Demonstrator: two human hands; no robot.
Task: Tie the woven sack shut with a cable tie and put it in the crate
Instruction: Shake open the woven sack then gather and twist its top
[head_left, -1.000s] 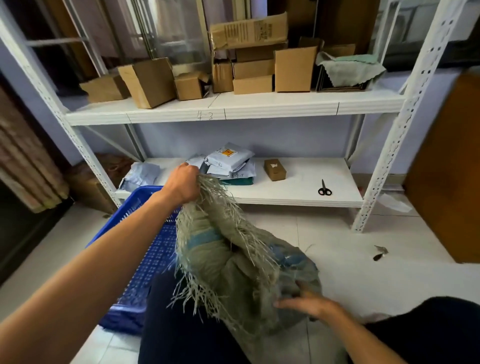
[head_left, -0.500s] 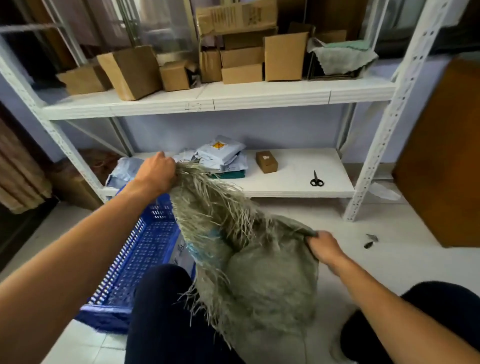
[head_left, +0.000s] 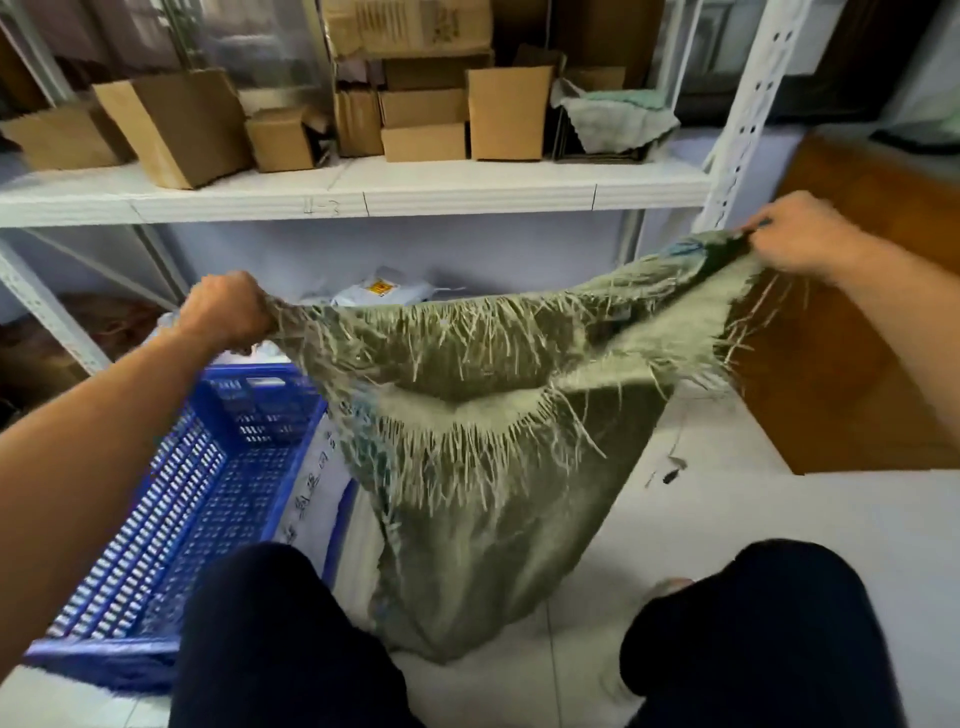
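Observation:
A grey-green woven sack (head_left: 483, 519) with a frayed, stringy top edge hangs between my knees, its bottom resting on the white floor. My left hand (head_left: 226, 312) grips the left corner of its mouth. My right hand (head_left: 797, 236) grips the right corner, higher and far to the right, so the mouth is stretched wide. A blue plastic crate (head_left: 208, 499) stands on the floor just left of the sack, under my left forearm. No cable tie shows in view.
A white metal shelf unit (head_left: 363, 195) stands ahead with cardboard boxes (head_left: 506, 111) on top and mail bags (head_left: 384, 291) on the lower shelf. A brown wooden panel (head_left: 857, 338) stands at the right. Small dark scraps (head_left: 670, 473) lie on the floor.
My right hand has moved from the sack's side up and far right, pulling the mouth out wide. My left hand keeps its grip on the left corner. The view has tilted nearer the shelf.

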